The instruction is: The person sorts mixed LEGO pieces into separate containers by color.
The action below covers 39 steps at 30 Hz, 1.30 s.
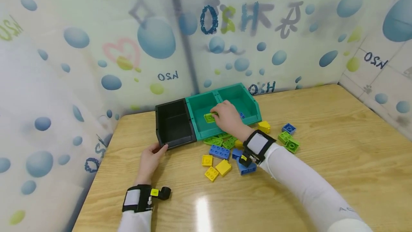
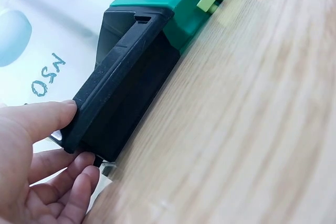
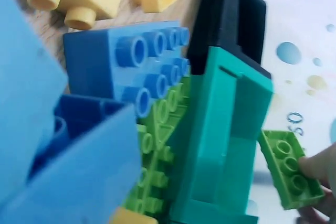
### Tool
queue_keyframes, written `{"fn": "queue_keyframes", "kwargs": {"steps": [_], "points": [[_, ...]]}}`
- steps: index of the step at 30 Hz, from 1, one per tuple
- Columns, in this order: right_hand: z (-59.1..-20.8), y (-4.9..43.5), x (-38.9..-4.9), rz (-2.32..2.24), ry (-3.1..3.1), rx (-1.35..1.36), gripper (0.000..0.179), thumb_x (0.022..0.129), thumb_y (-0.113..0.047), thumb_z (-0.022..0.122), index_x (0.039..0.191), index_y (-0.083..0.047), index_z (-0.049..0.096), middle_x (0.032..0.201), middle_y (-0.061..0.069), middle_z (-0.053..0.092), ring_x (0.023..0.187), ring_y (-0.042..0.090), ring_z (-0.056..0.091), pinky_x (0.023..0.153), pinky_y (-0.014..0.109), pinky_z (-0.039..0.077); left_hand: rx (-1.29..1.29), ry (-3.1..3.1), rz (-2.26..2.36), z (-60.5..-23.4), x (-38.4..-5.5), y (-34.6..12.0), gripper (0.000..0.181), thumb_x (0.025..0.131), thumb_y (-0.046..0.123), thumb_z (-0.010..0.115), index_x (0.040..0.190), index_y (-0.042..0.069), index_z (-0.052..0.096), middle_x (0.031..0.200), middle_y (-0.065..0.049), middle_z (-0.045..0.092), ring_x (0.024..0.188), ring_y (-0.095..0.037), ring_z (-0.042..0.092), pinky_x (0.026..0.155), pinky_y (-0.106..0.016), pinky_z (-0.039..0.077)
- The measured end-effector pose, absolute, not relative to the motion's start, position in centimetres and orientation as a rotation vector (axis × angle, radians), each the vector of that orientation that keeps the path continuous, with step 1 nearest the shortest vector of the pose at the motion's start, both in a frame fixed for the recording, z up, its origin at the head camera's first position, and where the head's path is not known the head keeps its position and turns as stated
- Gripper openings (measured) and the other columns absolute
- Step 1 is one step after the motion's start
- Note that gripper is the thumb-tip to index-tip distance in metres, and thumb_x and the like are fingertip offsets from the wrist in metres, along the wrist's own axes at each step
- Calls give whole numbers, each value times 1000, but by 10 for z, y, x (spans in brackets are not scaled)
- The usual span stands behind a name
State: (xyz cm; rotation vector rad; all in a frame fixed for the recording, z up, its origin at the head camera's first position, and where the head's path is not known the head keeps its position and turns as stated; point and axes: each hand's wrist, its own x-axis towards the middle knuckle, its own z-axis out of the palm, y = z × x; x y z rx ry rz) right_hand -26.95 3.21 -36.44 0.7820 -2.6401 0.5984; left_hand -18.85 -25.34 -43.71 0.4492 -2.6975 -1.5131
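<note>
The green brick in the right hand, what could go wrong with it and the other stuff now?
The green brick might slip, since the right hand pinches just one end of it over the teal bin. The right wrist camera is very close to loose blue bricks, so it could bump them. If the left hand tugs the black bin it grips by a corner, the teal bin beside it might shift too.

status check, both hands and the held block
Right hand pinching green block over green bin. Left hand gripping black bin corner. Loose blocks near green bin's front.
</note>
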Motion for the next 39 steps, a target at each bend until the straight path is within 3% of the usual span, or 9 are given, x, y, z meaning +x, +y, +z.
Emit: {"fn": "queue_keyframes", "kwargs": {"steps": [4, 7, 12, 18, 23, 33, 39], "points": [[-372, 17, -274, 425, -2598, 796, 18, 93, -14, 60, 105, -9, 72, 103, 6, 70, 89, 23, 50, 76, 33, 40, 461, -2692, -1520, -437, -189, -254, 55, 92, 37, 59, 131, -1, 52, 130, -22, 54, 115, -31, 49, 96, -44, 41], [-373, 9, -275, 418, -2677, 820, 19, 93, -14, 59, 107, -9, 71, 103, 5, 70, 89, 21, 53, 78, 30, 44, 468, -2693, -1519, -437, -189, -254, 54, 92, 37, 59, 131, -1, 53, 130, -21, 54, 115, -31, 49, 96, -44, 41], [-372, 2, -278, 478, -2938, 820, 24, 96, -9, 53, 117, -7, 66, 114, 9, 67, 105, 23, 61, 88, 33, 50, 461, -2703, -1503, -435, -190, -254, 55, 92, 38, 58, 131, 0, 53, 131, -21, 54, 116, -31, 49, 97, -45, 41], [-371, 3, -280, 608, -3118, 796, 38, 92, 8, 45, 125, -5, 60, 127, 11, 60, 119, 25, 55, 98, 36, 46, 446, -2703, -1493, -435, -190, -253, 55, 92, 38, 59, 131, -1, 53, 129, -21, 55, 115, -31, 50, 97, -45, 41], [-372, 3, -280, 595, -3239, 863, 41, 91, 10, 44, 126, -6, 58, 131, 11, 57, 123, 26, 52, 100, 37, 44, 447, -2700, -1497, -436, -189, -253, 55, 92, 37, 59, 131, -1, 53, 129, -21, 55, 115, -31, 50, 97, -45, 41], [-377, -1, -283, 514, -3321, 890, 35, 101, -11, 37, 130, -6, 56, 133, 11, 57, 123, 25, 52, 100, 38, 44, 435, -2692, -1466, -434, -188, -251, 52, 92, 37, 59, 128, -1, 56, 127, -21, 57, 113, -30, 52, 95, -44, 42], [-379, -2, -285, 468, -3404, 965, 50, 102, -39, 36, 142, -10, 42, 146, 9, 43, 136, 27, 38, 110, 41, 32, 426, -2698, -1483, -435, -188, -253, 55, 92, 39, 59, 129, -1, 55, 128, -21, 56, 114, -30, 51, 96, -44, 41]]}}
